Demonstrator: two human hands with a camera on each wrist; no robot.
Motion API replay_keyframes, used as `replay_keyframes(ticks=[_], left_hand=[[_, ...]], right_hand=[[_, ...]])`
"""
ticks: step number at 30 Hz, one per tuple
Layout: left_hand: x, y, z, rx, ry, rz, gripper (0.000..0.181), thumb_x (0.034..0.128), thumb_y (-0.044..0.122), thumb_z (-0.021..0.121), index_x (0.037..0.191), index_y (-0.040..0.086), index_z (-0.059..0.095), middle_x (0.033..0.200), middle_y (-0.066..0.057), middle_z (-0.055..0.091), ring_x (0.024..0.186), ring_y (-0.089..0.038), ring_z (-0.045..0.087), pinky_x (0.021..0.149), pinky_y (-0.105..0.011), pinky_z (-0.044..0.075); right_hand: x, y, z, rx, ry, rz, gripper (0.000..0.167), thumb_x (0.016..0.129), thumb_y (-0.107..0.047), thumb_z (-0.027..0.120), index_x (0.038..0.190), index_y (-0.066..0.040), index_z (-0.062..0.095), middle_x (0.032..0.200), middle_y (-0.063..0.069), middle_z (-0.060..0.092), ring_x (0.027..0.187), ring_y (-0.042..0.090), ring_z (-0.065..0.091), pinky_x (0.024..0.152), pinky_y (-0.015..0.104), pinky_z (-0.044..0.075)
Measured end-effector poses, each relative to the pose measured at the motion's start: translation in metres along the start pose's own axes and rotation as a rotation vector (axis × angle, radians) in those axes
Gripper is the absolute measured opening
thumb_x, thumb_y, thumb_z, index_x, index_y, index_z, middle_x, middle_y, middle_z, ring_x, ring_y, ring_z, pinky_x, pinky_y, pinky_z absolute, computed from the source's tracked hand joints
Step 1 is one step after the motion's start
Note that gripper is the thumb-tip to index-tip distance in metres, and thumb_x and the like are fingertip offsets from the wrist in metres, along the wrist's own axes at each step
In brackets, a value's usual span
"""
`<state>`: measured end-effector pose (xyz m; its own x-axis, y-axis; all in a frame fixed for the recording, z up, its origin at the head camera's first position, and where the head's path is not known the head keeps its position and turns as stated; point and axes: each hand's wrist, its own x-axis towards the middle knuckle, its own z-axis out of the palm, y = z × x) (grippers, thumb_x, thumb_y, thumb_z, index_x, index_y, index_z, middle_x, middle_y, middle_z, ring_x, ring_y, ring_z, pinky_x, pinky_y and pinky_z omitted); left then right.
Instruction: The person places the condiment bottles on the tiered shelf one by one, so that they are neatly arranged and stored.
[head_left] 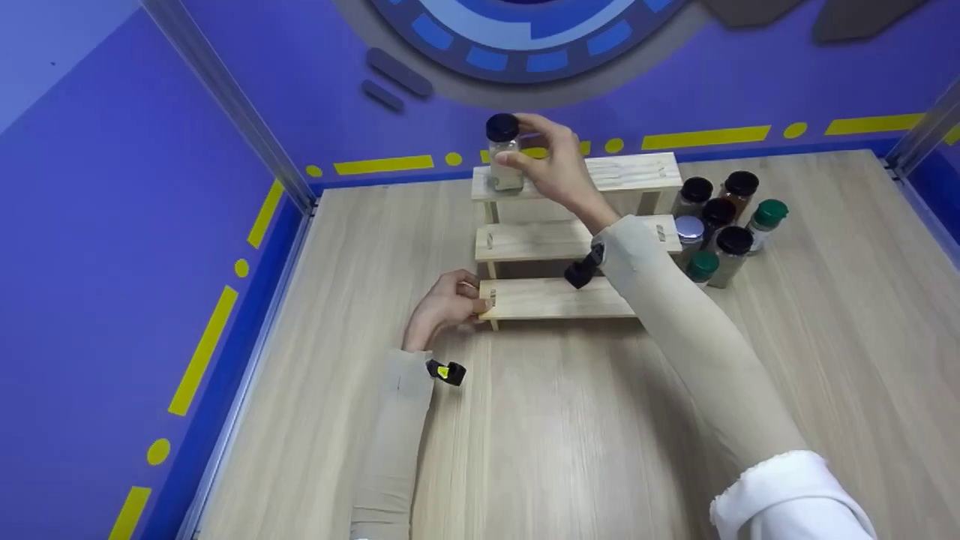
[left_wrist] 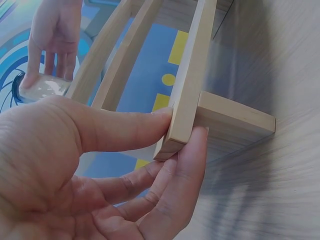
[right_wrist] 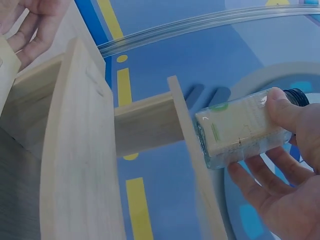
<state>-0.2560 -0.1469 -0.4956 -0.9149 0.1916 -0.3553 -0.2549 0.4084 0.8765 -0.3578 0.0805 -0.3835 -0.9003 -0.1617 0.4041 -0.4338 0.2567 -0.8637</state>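
Note:
My right hand (head_left: 555, 161) grips a clear glass spice jar (right_wrist: 240, 131) with a black lid and pale contents. The jar is upright at the left end of the top step of a three-step wooden rack (head_left: 555, 298). Its base is at the board, but whether it touches I cannot tell. With thumb and fingers, my left hand (head_left: 448, 304) pinches the left end of the rack's lowest board (left_wrist: 189, 85). Behind the left hand, the right hand and jar also show in the left wrist view.
Right of the rack stands a cluster of several spice jars, among them a green-lidded jar (head_left: 768, 217), a black-lidded jar (head_left: 731, 255) and a jar with a pale lid (head_left: 688, 229). Blue-purple panels (head_left: 225, 150) wall the wooden table (head_left: 555, 435) at the back and left.

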Motion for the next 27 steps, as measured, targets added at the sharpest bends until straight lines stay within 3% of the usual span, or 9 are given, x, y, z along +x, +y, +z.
replay_keyframes(ticks=[9,15,21,27], left_hand=[[-0.001,-0.002,0.0,-0.051,-0.003,-0.013,0.037,0.0905,-0.01,0.075,0.122,-0.002,0.057,0.098,-0.005,0.055,0.081,-0.018,0.063,0.073,-0.029,0.066],[0.001,-0.001,0.001,-0.027,0.0,0.007,0.037,0.0901,-0.01,0.075,0.122,-0.003,0.058,0.098,-0.006,0.059,0.081,-0.017,0.063,0.071,-0.028,0.065],[0.0,-0.001,0.002,-0.017,0.001,0.012,0.036,0.0903,-0.009,0.074,0.122,-0.003,0.059,0.1,-0.008,0.061,0.082,-0.018,0.064,0.07,-0.027,0.065],[0.001,-0.001,0.0,-0.004,0.004,0.012,0.037,0.0908,-0.008,0.075,0.123,-0.003,0.059,0.102,-0.009,0.061,0.082,-0.019,0.064,0.074,-0.032,0.067]], right_hand=[[0.0,0.002,0.008,0.003,0.007,0.023,0.057,0.092,-0.022,0.086,0.144,-0.011,0.066,0.135,0.012,0.071,0.122,0.028,0.07,0.112,0.044,0.056],[-0.003,-0.001,0.005,-0.021,0.005,0.028,0.061,0.091,-0.025,0.087,0.146,-0.013,0.065,0.138,0.008,0.07,0.128,0.022,0.068,0.114,0.039,0.055],[-0.005,-0.008,-0.008,0.049,0.002,0.041,0.064,0.092,-0.023,0.086,0.15,-0.012,0.061,0.144,0.007,0.067,0.133,0.025,0.066,0.115,0.037,0.055],[-0.012,-0.021,-0.032,0.027,0.018,0.028,0.063,0.093,-0.022,0.086,0.149,-0.012,0.061,0.145,0.009,0.067,0.134,0.024,0.065,0.116,0.034,0.053]])
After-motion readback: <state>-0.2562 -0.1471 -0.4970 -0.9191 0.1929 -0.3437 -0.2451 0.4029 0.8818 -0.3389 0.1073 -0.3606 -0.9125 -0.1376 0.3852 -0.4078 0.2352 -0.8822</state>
